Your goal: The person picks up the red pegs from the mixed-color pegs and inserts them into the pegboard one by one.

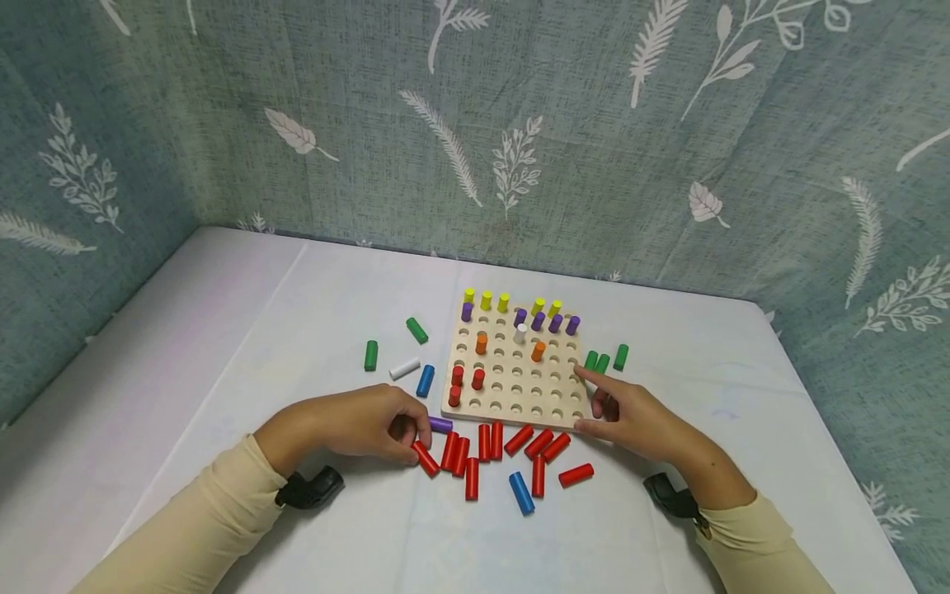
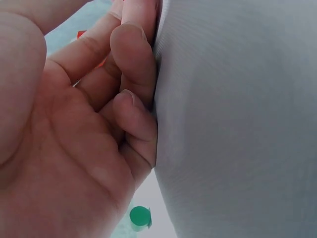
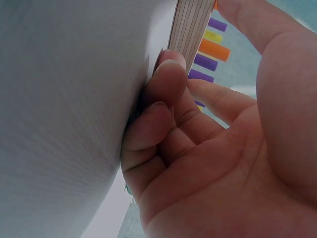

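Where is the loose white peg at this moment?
In the head view, the loose white peg lies on the table to the left of the pegboard, between a green peg and a blue peg, just beyond the left hand.

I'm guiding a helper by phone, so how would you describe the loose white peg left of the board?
Start at the wooden pegboard. In the head view, left of it and just past a blue peg, the white peg lies on its side near two green pegs. It is the only white one among the visible loose pegs.
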Demonstrator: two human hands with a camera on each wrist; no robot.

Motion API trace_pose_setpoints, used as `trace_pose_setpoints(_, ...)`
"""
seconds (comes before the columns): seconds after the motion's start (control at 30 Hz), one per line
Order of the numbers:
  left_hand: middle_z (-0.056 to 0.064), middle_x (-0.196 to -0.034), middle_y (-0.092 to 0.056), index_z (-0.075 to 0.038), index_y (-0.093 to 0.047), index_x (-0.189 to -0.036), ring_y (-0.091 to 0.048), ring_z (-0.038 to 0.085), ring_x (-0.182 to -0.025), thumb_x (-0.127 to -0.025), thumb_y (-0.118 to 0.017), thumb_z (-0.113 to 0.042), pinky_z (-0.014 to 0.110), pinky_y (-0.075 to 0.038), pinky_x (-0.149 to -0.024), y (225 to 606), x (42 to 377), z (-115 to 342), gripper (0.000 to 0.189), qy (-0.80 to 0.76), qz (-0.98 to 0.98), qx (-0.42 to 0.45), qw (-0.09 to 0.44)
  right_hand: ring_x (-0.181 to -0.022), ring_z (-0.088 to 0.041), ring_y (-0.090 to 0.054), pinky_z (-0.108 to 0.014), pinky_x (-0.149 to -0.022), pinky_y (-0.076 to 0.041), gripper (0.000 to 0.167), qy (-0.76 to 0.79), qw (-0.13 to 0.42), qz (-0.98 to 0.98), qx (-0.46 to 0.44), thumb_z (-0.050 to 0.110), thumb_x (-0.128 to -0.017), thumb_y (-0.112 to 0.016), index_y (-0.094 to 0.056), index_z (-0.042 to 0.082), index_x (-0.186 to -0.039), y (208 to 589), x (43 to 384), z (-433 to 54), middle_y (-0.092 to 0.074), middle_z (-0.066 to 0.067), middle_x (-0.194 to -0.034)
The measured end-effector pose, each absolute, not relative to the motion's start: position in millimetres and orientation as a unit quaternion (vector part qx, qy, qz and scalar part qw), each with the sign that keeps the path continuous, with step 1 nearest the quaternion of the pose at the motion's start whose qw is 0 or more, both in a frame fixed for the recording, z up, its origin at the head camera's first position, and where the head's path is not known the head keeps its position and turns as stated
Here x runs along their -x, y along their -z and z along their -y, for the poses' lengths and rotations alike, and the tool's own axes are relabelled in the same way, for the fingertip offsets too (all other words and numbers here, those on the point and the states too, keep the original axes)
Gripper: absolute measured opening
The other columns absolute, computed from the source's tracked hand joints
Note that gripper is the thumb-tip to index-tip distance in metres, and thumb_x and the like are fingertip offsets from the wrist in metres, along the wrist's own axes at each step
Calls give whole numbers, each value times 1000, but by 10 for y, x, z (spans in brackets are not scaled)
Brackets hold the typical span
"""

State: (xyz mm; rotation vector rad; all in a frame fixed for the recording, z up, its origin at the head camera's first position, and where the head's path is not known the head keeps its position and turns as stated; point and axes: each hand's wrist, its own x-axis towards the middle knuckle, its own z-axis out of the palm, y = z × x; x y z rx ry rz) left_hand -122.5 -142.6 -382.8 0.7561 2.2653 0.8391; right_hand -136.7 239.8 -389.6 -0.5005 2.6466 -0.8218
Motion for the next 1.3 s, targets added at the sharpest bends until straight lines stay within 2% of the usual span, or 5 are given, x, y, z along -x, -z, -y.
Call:
trace_pose_setpoints(0.2, -8, -70, -59, -27, -68, -88, -53, 7, -68, -84, -81, -23, 20, -43, -61, 3828, 1236, 1439, 14, -326, -848, -281, 310, -77, -15, -50, -20, -61, -43, 80, 288, 161, -927, 180, 26, -86, -80, -41, 7, -152, 3911, 1373, -2415, -53, -1, -86)
trace_pose_setpoints(0.37, -8, -71, -56, -24, -69, -88, -51, 6, -67, -87, -76, -20, 20, -42, -60, 3831, 1240, 1465, 9, -341, -838, -288, 313, -78, -15, -50, -20, -61, -44, 80, 287, 160, -927, 179, 26, -85, -81, -41, 7, -152, 3904, 1372, -2406, -54, -1, -86)
trace_pose_setpoints(0.67, -7, -78, -60, -22, -67, -90, -54, 10, -76, -88, -74, -20, 22, -46, -65, 3789, 1258, 1485, 7, -350, -837, -285, 308, -77, -14, -49, -20, -61, -43, 80, 295, 159, -923, 187, 27, -85, -80, -42, 5, -151, 3892, 1382, -2399, -54, -2, -86)
trace_pose_setpoints(0.93, -8, -77, -66, -23, -69, -89, -61, 12, -74, -85, -80, -18, 24, -53, -67, 3683, 1297, 1484, 12, -362, -860, -276, 231, -77, -14, -50, -20, -61, -44, 81, 289, 158, -926, 184, 27, -85, -81, -41, 6, -152, 3901, 1395, -2401, -54, -1, -86)
trace_pose_setpoints(1.3, -14, -82, -70, -22, -73, -95, -63, 6, -79, -85, -81, -18, 28, -53, -76, 3535, 1319, 1435, 13, -351, -890, -267, 117, -77, -15, -50, -20, -60, -44, 81, 283, 161, -928, 180, 27, -84, -81, -41, 7, -152, 3907, 1380, -2409, -53, -2, -86)
